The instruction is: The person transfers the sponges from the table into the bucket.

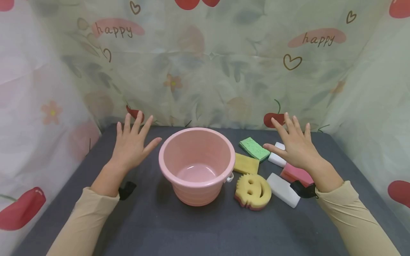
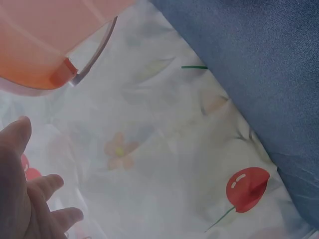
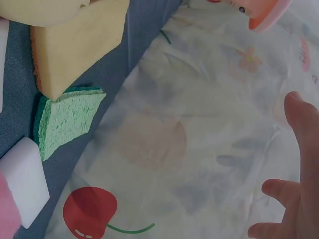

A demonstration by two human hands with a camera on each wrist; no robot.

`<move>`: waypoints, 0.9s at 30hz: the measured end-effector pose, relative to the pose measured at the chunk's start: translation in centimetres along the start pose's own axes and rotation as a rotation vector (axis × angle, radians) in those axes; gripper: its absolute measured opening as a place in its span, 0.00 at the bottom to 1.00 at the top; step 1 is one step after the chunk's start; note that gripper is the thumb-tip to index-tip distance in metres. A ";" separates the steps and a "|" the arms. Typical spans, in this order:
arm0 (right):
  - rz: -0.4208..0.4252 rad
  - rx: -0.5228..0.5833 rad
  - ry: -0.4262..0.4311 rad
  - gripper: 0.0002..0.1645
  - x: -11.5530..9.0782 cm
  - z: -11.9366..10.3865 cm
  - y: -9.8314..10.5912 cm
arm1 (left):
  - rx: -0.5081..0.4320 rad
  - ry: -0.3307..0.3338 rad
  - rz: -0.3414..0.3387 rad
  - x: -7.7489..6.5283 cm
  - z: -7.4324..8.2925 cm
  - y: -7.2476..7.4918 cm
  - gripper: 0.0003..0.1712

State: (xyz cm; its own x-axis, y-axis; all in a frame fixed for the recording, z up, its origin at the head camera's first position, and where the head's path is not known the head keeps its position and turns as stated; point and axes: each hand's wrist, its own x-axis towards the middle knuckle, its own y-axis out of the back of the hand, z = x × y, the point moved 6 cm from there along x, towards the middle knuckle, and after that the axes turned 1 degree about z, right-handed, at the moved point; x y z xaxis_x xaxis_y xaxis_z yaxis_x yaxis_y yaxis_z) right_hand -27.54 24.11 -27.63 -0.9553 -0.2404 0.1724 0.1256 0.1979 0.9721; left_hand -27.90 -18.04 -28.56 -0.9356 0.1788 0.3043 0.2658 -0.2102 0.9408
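A pink bucket [image 1: 196,193] stands upright in the middle of the dark table, its inside bare. To its left my left hand [image 1: 130,142] is raised with fingers spread, holding nothing; in the left wrist view the bucket [image 2: 45,45] is above the fingers. My right hand [image 1: 296,145] hovers, fingers spread, over the sponges at the right. Among these lie a green sponge [image 1: 255,148], a yellow rectangular sponge [image 1: 246,164], a yellow smiley-face sponge [image 1: 253,192], a white block [image 1: 283,189], a pink sponge [image 1: 298,174] and another white block [image 1: 277,160], partly hidden by the right hand.
Patterned cloth walls [image 1: 211,71] close in the back and both sides of the table [image 1: 205,234]. A white handle joint [image 1: 230,177] sticks out at the bucket's right, close to the smiley sponge. Dark straps sit on both wrists.
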 end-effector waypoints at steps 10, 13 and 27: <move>0.005 0.005 0.005 0.54 0.0 0.2 0.1 | 0.004 0.004 0.005 -0.1 -0.3 0.1 0.44; 0.011 0.006 0.010 0.54 0.0 0.3 0.2 | -0.002 -0.002 0.010 -0.1 -0.2 0.2 0.43; 0.159 0.253 0.070 0.45 -1.8 1.6 2.3 | -0.247 -0.065 0.080 -1.3 0.0 2.3 0.39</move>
State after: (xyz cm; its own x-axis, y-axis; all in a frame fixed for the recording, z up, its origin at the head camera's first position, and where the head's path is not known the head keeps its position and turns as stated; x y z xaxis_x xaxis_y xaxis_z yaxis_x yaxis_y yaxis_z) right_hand -25.99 26.56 -25.92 -0.9069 -0.2508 0.3385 0.1931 0.4667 0.8631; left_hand -26.09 -18.70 -26.79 -0.8949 0.2119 0.3928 0.2663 -0.4528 0.8509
